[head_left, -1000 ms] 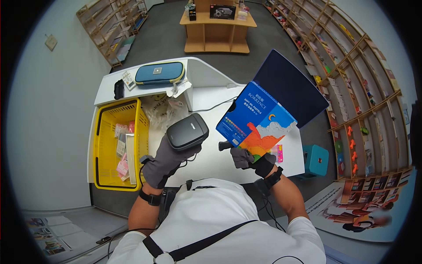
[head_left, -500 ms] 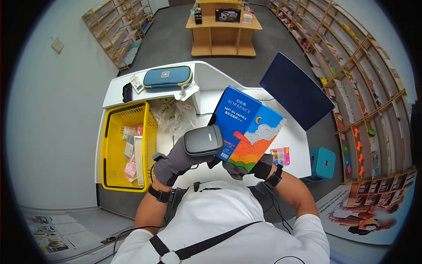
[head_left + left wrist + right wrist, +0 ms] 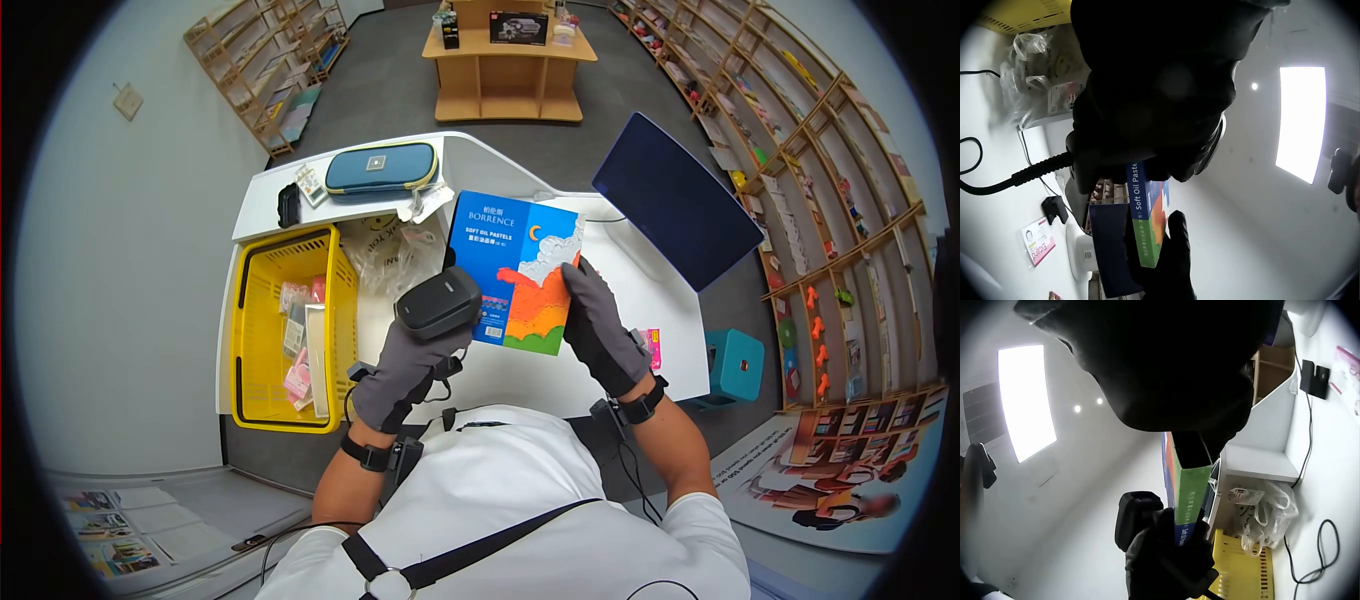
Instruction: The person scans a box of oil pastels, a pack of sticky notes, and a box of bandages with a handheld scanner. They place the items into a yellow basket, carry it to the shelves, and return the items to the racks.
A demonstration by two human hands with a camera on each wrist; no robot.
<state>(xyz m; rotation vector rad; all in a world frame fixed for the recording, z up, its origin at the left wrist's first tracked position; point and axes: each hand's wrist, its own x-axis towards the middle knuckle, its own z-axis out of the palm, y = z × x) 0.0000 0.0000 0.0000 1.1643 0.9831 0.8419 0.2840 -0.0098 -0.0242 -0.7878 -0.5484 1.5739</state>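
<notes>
A blue box of soft oil pastels (image 3: 490, 255) is held up over the white counter, its picture side facing me. My gloved right hand (image 3: 600, 325) grips its right edge, thumb across the front. A black handheld barcode scanner (image 3: 440, 300) is in my gloved left hand (image 3: 410, 375), whose fingers wrap its handle under the scanner head. The scanner overlaps the box's lower left corner in the head view. The right wrist view shows the green and blue side of the box (image 3: 1188, 494), with the left hand (image 3: 1166, 569) close at its far end.
A yellow basket (image 3: 240, 350) with several packaged goods stands at the left. Beside it lie clear plastic bags (image 3: 395, 265). A blue pencil case (image 3: 380, 168) is on the raised shelf. To the right are a dark monitor (image 3: 680, 200), a pink packet (image 3: 655, 348) and a teal stool (image 3: 735, 368).
The box has moved left and turned more upright, away from the monitor. My right hand has shifted from its lower edge to its right edge. The scanner now overlaps the box's corner.
</notes>
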